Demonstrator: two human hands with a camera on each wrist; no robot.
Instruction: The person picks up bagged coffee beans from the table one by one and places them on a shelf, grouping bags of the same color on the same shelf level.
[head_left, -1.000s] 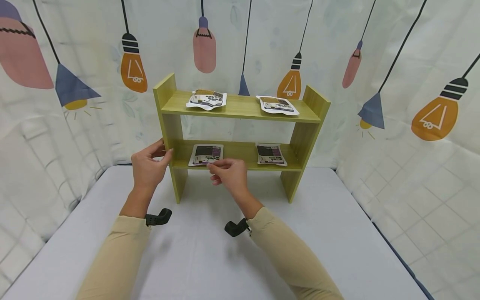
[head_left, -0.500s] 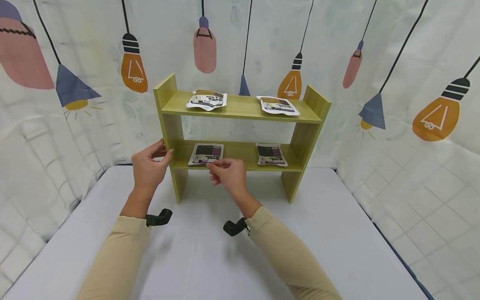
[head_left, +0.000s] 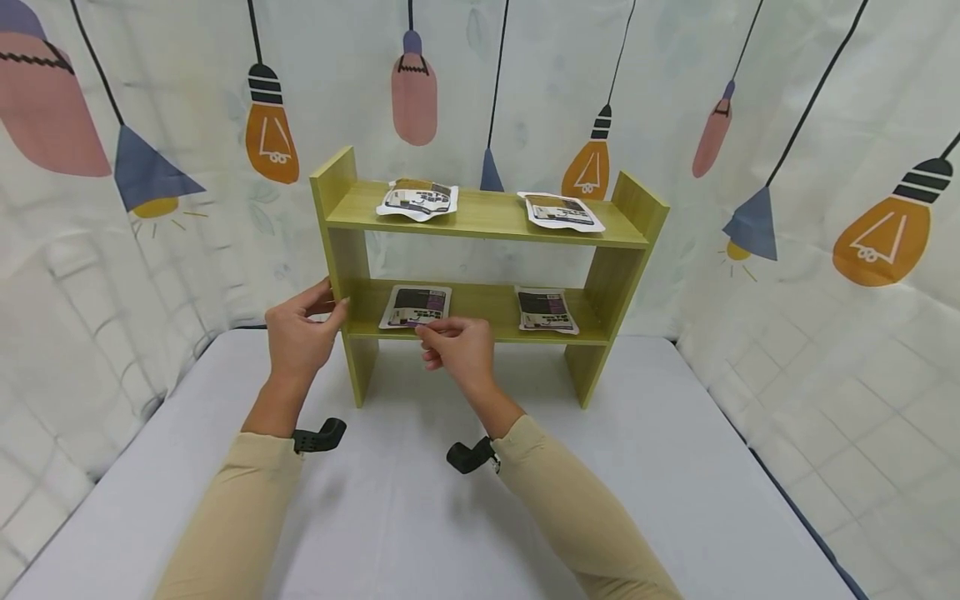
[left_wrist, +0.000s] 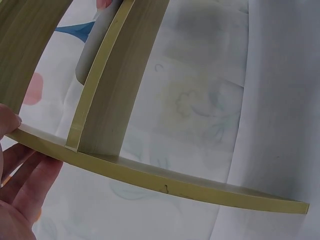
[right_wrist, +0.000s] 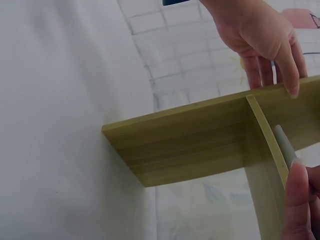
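My left hand (head_left: 298,333) grips the left side panel of a small yellow-green wooden shelf (head_left: 487,217), thumb on the inner face and fingers outside, as the left wrist view also shows. On the lower board at left lies a flat white packet (head_left: 414,307) with a dark printed label. The thumb and forefinger of my right hand (head_left: 463,350) pinch its near edge. In the right wrist view only the edge of this packet (right_wrist: 286,145) shows, beside the right thumb. A similar packet (head_left: 546,310) lies at the right end of the same board.
Two white packets with yellow-brown tops rest on the upper board, one at left (head_left: 418,198) and one at right (head_left: 561,212). The shelf stands at the back of a table with a white cover (head_left: 390,500). A printed curtain (head_left: 330,108) hangs behind and at both sides.
The head view has shifted very slightly. Both hands, the shelf and the packets otherwise keep their places.
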